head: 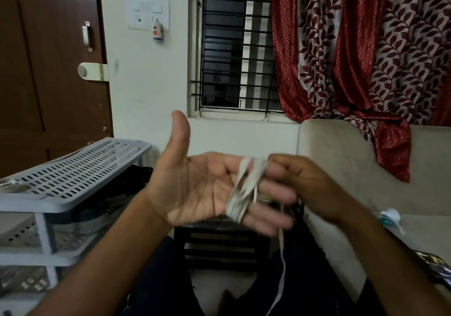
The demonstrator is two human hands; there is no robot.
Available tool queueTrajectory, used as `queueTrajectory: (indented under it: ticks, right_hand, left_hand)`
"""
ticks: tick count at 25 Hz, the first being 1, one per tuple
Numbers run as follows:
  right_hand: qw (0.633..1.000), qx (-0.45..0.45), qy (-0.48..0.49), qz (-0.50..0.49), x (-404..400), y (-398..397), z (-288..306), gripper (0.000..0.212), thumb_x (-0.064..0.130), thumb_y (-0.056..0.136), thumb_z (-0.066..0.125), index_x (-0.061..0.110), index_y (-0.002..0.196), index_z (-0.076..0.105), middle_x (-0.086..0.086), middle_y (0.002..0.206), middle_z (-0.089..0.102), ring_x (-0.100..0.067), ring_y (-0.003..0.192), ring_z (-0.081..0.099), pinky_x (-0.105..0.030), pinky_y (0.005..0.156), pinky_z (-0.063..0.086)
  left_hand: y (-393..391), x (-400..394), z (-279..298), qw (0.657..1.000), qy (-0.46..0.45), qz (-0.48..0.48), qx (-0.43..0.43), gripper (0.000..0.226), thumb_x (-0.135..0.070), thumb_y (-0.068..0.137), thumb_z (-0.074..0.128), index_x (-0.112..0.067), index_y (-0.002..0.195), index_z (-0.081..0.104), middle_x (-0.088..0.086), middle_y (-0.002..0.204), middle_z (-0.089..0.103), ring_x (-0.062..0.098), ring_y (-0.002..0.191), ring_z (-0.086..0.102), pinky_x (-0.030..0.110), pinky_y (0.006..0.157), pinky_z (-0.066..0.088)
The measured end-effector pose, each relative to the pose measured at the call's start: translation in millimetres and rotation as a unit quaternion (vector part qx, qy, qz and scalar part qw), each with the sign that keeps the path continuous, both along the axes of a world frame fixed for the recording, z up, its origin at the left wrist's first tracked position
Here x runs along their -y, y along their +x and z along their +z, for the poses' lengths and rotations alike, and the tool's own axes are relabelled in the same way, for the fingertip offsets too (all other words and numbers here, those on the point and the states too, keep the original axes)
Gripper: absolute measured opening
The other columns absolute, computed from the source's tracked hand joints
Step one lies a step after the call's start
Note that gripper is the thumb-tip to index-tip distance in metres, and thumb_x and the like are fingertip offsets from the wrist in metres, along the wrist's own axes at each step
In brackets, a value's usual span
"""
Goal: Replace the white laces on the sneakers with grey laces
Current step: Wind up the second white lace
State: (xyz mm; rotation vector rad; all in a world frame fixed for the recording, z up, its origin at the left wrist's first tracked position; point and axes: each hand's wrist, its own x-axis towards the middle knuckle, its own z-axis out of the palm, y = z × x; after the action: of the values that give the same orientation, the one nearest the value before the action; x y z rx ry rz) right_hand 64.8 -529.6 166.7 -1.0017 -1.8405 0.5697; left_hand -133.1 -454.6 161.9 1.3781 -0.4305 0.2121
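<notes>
The left hand is held palm up with its fingers stretched out straight and the thumb raised; a pale lace is wound in several loops around those fingers, lying across them between the palm and the fingertips. The right hand sits just beyond the left fingertips, its own fingers curled in against the top of the loops, pinching the lace there, though motion blur hides the exact grip. From the coil a single loose strand hangs down below both hands, trailing between the person's dark-clothed legs toward the bottom edge of the view. Whether this lace is the white or the grey one cannot be told in the dim light. Directly beneath the hands stands a dark low stool. Out to the left of the left hand is a grey perforated shoe rack, with shoes dimly visible on its lower shelves. To the right of the right hand is a beige sofa. Beyond the hands are a barred window, a red patterned curtain and a brown door.
</notes>
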Motion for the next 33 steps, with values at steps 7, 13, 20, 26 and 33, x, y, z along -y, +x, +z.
queueTrajectory:
  ticks: [7, 13, 20, 26, 33]
  right_hand:
    - [0.997, 0.043, -0.068, -0.011, 0, -34, -82, 0.031, 0.034, 0.093, 0.043, 0.026, 0.064, 0.05, 0.005, 0.051, 0.043, -0.01, 0.046, 0.043, -0.028, 0.052, 0.037]
    - [0.986, 0.153, -0.063, -0.012, 16, 5, -11, 0.031, 0.036, 0.091, 0.045, 0.021, 0.066, 0.054, 0.006, 0.053, 0.047, -0.007, 0.05, 0.045, -0.023, 0.053, 0.04]
    - [0.935, -0.207, -0.193, 0.214, -12, -20, -51, 0.035, 0.048, 0.073, 0.073, 0.017, 0.072, 0.058, 0.005, 0.058, 0.041, -0.009, 0.048, 0.038, -0.027, 0.056, 0.034]
    - [0.957, -0.151, -0.241, 0.066, 1, -38, -87, 0.023, 0.024, 0.081, 0.044, 0.018, 0.059, 0.046, 0.001, 0.052, 0.037, -0.012, 0.043, 0.036, -0.025, 0.051, 0.035]
    - [0.986, 0.01, -0.165, 0.015, 10, 5, -19, 0.026, 0.023, 0.082, 0.044, 0.021, 0.056, 0.049, 0.003, 0.051, 0.04, -0.012, 0.046, 0.036, -0.022, 0.046, 0.033]
  left_hand:
    - [12, -21, -21, 0.952, 0.079, 0.297, -0.017, 0.121, -0.091, 0.062, 0.046, 0.002, 0.138, 0.046, 0.023, 0.136, 0.057, 0.042, 0.125, 0.054, 0.053, 0.107, 0.042]
    - [-7, -17, -25, 0.949, 0.198, 0.146, -0.197, 0.121, -0.089, 0.067, 0.045, 0.015, 0.128, 0.051, 0.036, 0.123, 0.057, 0.04, 0.111, 0.06, 0.048, 0.1, 0.047]
    - [2, -1, -2, 0.997, -0.042, 0.022, 0.054, 0.128, -0.087, 0.067, 0.042, 0.019, 0.139, 0.032, 0.036, 0.136, 0.047, 0.054, 0.121, 0.049, 0.069, 0.107, 0.028]
    - [6, -24, -29, 0.912, 0.167, 0.37, -0.052, 0.124, -0.093, 0.063, 0.042, 0.009, 0.133, 0.048, 0.021, 0.129, 0.061, 0.039, 0.118, 0.059, 0.058, 0.105, 0.043]
    - [-9, -16, -30, 0.948, 0.219, 0.136, -0.187, 0.116, -0.087, 0.074, 0.037, 0.016, 0.124, 0.054, 0.037, 0.12, 0.058, 0.041, 0.112, 0.058, 0.051, 0.105, 0.044]
